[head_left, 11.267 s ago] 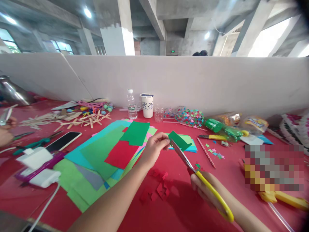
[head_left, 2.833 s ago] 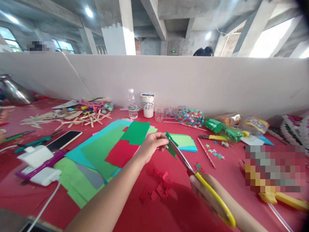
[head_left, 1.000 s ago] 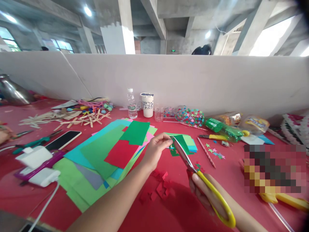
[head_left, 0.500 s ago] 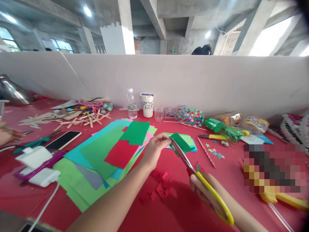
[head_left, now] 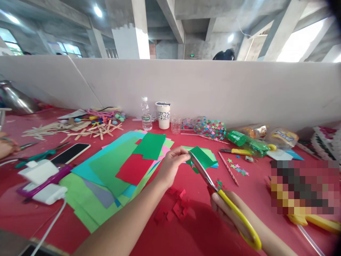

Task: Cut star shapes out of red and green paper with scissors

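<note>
My left hand pinches a piece of dark green paper by its left edge, above the red table. Yellow-handled scissors are in my right hand, fingers wrapped round the handle. Their blades reach up to the green paper beside my left fingertips; whether they are fully closed is hard to see. Beneath my hands lie red paper scraps. Several small green stars rest on the table near the blades, with coloured stars farther right.
Stacked coloured paper sheets cover the left middle. Behind stand a water bottle and a white cup. A phone, chargers and craft sticks lie left; a green bottle and utility knife right. Another person's hand shows far left.
The green paper in my left hand has tilted slightly, and the scissor blades look closer together. Both hands stay in nearly the same place. The whole view has shifted a little.
</note>
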Available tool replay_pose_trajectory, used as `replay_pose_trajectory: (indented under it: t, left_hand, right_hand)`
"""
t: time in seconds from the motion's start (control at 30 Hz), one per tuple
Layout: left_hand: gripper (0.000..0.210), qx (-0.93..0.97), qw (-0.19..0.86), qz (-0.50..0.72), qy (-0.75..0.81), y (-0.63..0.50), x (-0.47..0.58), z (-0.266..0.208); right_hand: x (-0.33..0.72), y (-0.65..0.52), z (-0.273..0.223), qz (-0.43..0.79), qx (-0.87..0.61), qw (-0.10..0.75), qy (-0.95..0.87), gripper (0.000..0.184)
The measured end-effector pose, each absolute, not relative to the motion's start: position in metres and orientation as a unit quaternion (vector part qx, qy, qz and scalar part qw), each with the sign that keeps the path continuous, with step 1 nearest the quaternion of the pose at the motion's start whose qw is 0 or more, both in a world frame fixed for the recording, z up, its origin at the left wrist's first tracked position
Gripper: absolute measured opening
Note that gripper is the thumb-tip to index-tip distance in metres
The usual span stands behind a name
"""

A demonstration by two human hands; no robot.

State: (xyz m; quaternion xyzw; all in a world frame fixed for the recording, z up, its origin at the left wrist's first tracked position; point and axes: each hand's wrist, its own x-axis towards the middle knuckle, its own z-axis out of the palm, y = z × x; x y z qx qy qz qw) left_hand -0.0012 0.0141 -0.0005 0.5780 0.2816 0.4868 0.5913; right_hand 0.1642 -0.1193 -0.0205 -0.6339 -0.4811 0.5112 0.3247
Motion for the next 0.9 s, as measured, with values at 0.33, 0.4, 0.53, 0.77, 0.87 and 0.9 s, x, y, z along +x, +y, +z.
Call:
replay_pose_trajectory:
  t: [0.33,0.4,0.53,0.77,0.87,0.9]
  left_hand:
    - [0.012,0.58,0.597,0.485,0.269,0.0149,-0.0008,-0.0013]
    - [0.012,0.579,0.597,0.484,0.272,0.0146,-0.001,-0.0009]
    - [0.012,0.575,0.6,0.486,0.271,0.0143,-0.0015,0.0001]
    - [0.012,0.578,0.593,0.487,0.278,0.0144,-0.0016,0.001]
    - [0.012,0.578,0.591,0.488,0.279,0.0151,-0.0014,0.0006]
    - [0.013,0.578,0.592,0.487,0.28,0.0153,-0.0014,0.0002]
  right_hand:
    - [0.1588,-0.1185,-0.0164,0.514,-0.646,0.318,-0.466,0.057]
    - [0.1571,-0.119,-0.0145,0.508,-0.652,0.315,-0.466,0.058]
    - [0.1558,-0.1192,-0.0116,0.494,-0.658,0.313,-0.475,0.059]
    - [0.1591,-0.1154,-0.0138,0.496,-0.65,0.305,-0.488,0.06]
    - [0.1608,-0.1139,-0.0167,0.494,-0.648,0.306,-0.493,0.059]
    - [0.161,-0.1136,-0.0174,0.494,-0.646,0.309,-0.492,0.059]
